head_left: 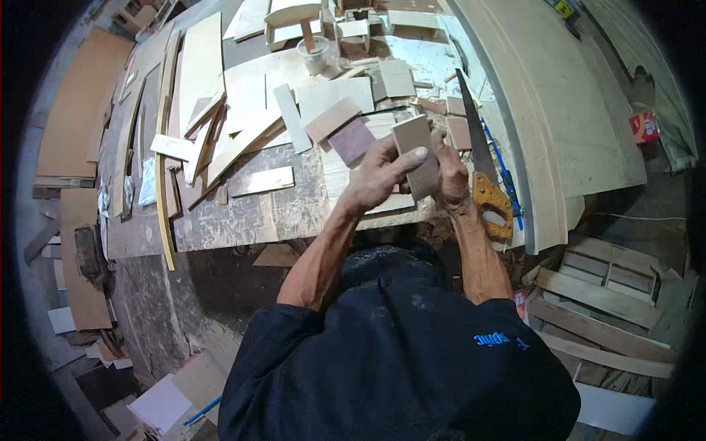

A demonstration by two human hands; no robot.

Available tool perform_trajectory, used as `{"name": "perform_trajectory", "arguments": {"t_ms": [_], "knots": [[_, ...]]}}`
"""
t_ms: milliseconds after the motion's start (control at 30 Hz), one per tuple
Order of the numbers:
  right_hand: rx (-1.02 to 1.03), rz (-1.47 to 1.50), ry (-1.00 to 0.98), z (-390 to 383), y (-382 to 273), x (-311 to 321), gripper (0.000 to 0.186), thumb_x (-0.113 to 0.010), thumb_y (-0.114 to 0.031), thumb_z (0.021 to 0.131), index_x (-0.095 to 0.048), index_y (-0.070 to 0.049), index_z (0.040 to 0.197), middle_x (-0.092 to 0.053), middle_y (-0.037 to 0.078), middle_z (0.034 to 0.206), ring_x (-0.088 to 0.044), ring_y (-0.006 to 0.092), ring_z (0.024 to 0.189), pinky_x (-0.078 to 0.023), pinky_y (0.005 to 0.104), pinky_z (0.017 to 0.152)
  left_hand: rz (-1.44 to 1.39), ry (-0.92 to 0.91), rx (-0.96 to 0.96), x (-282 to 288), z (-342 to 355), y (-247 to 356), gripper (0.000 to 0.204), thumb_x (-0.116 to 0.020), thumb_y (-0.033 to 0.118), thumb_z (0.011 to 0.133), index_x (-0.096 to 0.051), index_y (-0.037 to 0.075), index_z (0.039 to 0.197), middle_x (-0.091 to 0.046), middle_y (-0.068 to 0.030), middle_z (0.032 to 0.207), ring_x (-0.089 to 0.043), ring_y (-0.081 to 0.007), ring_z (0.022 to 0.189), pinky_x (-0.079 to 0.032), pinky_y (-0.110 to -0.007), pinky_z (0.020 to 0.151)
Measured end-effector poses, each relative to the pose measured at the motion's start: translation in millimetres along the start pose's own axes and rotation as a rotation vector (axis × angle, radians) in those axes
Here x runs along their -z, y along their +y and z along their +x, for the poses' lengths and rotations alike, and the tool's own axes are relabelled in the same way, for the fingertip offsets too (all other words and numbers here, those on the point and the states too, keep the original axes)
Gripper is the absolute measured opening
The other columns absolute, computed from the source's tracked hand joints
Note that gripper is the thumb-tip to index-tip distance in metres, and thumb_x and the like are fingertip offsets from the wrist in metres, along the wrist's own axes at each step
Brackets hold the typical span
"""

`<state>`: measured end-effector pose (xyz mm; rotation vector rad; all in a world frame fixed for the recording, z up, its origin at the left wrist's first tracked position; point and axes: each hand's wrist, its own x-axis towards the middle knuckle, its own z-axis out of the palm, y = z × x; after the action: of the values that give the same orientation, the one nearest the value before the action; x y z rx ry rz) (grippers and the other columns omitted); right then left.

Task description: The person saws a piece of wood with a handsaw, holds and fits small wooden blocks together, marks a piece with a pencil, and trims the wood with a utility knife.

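Both hands hold a small flat rectangular wooden piece [414,137] upright above the near edge of the workbench. Its upper part is pale; the lower part looks browner, and I cannot tell whether that is a second piece. My left hand [375,176] grips it from the left, thumb across its face. My right hand [452,176] closes round its right side, fingers partly hidden behind it. Just right of that hand lies a handsaw [482,151] with a dark blade and yellow-orange handle. A purplish-brown square [351,142] and a tan rectangle [333,120] lie beyond my left hand.
Pale boards [198,66] and offcuts cover the bench's left side. A clear plastic cup [314,57] with a stick stands farther back, near small wooden box-like pieces [294,20]. Long curved panels [507,95] run along the right. A wooden frame [607,272] lies lower right.
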<state>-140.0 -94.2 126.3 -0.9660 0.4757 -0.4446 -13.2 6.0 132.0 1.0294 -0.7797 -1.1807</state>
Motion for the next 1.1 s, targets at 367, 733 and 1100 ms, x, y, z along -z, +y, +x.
{"name": "perform_trajectory", "arguments": {"t_ms": [367, 733, 1100], "knots": [[0.37, -1.116, 0.192, 16, -6, 64, 0.035, -0.065, -0.032, 0.092, -0.066, -0.001, 0.109, -0.067, 0.011, 0.086, -0.063, 0.0164, 0.079, -0.051, 0.0311, 0.065, 0.664, 0.309, -0.321, -47, 14, -15, 0.037, -0.051, -0.002, 0.09, -0.052, 0.001, 0.127, -0.063, -0.0175, 0.093, -0.06, -0.0247, 0.083, -0.048, -0.033, 0.074], [0.747, -1.043, -0.002, -2, -32, 43, 0.049, -0.049, 0.008, 0.078, -0.062, -0.005, 0.123, -0.056, 0.015, 0.113, -0.056, 0.0303, 0.106, -0.045, 0.0371, 0.094, 0.862, 0.459, -0.27, -45, 24, -35, 0.039, -0.049, -0.005, 0.085, -0.052, 0.0, 0.123, -0.061, -0.0134, 0.08, -0.062, -0.0268, 0.075, -0.049, -0.037, 0.071], [0.345, -0.996, 0.264, 19, 7, 102, 0.03, -0.051, -0.01, 0.088, -0.063, 0.003, 0.111, -0.064, 0.023, 0.09, -0.062, 0.0381, 0.085, -0.05, 0.0428, 0.076, 0.127, 0.334, 0.115, -37, 29, -41, 0.031, -0.055, 0.011, 0.094, -0.054, 0.0, 0.123, -0.063, -0.0057, 0.098, -0.06, -0.0144, 0.085, -0.05, -0.029, 0.073]]}}
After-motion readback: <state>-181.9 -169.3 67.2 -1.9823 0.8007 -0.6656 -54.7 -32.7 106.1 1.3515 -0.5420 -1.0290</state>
